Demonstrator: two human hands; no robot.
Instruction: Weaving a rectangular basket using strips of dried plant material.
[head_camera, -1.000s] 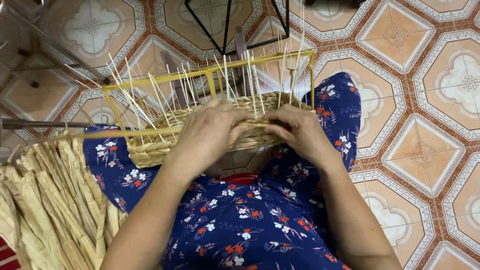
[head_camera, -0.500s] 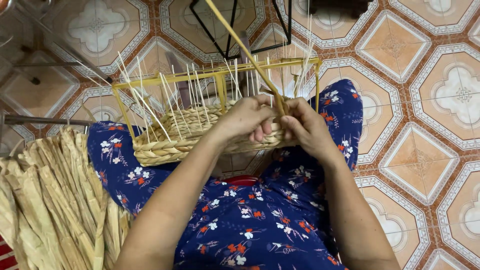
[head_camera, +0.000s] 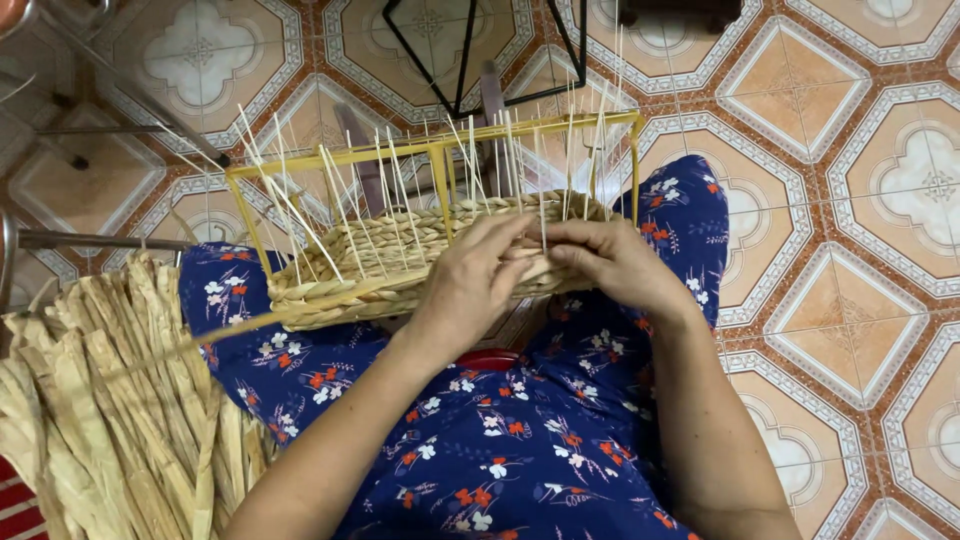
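The basket (head_camera: 420, 262) rests on the lap inside a yellow frame (head_camera: 430, 155), thin stakes (head_camera: 390, 190) standing up from its woven wall. To weave this row well, keep the strand (head_camera: 250, 322) taut and press it snug between the stakes. Left hand (head_camera: 470, 285) and right hand (head_camera: 610, 262) meet at the near rim, wrists bent down, fingers pinched shut on the strand

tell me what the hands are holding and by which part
Both the left hand and right hand grip the half-woven basket at its near woven wall, fingers pinching the fibre strand there.
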